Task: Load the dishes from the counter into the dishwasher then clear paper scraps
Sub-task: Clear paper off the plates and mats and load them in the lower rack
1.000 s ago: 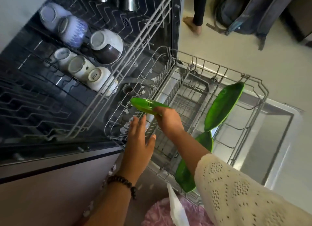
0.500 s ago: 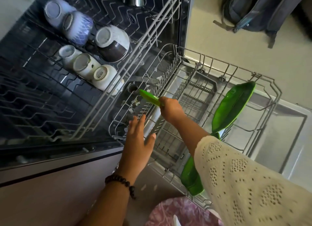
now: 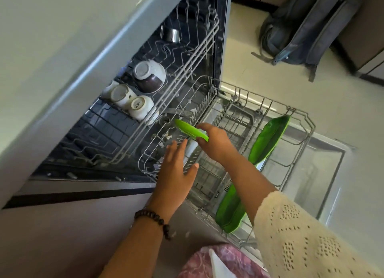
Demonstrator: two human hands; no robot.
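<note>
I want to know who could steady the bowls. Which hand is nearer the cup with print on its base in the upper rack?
Right. The right hand, gripping a green plate, is just beside the printed cup; the open left hand hovers lower, farther away.

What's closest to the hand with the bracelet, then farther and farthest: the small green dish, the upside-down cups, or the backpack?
From the left hand, in the head view:
1. Small green dish, just above it, held in the right hand.
2. Upside-down cups, upper rack, to its left.
3. Backpack, on the floor, far right.
</note>
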